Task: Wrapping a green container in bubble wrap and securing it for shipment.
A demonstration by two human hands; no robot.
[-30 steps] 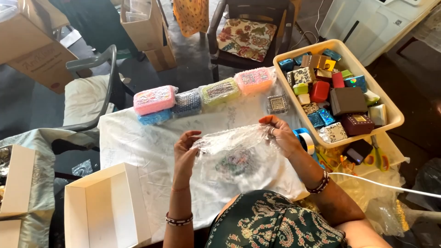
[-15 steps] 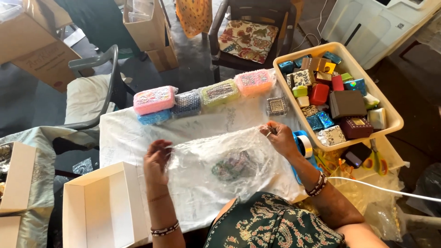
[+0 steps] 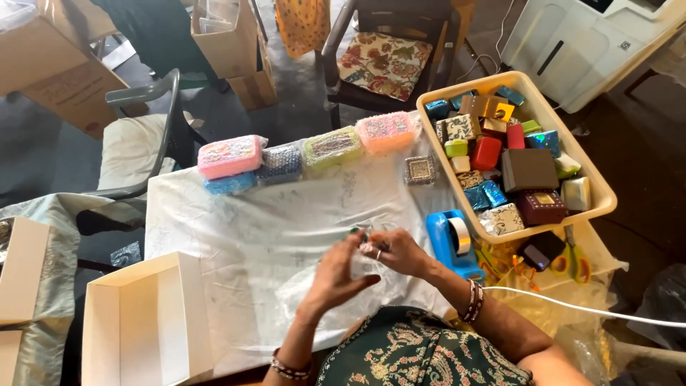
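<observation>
Both hands meet over centre of table, just in front of torso. Left hand (image 3: 334, 275) and right hand (image 3: 397, 251) close together, a crumpled clear plastic bag (image 3: 336, 289) bunched betw. and under them. Right fingers pinched on a small item at the bag's upper edge; something dark-green shows there, too small to ID. Left fingers half-curled, palm toward right hand, pressing on the plastic; full grip or just touching, can't tell.

Key relation: bag lies directly below and toward the person from the fingertips, most of it trailing left-down under left wrist. Long axis runs roughly left–right across table edge. Left hand covers the bulk; right hand nearer the small item and the bag's top edge.

Surroundings: white table cover (image 3: 236, 229) under everything. Blue tape dispenser (image 3: 453, 243) just right of right hand, near but apart. Row of wrapped pastel boxes (image 3: 307, 150) along far edge, well apart. Small patterned square box (image 3: 419, 170) beyond hands. Cream tray (image 3: 604, 196) full of small gift boxes at right. Open white carton (image 3: 143, 322) at left, near left forearm.
</observation>
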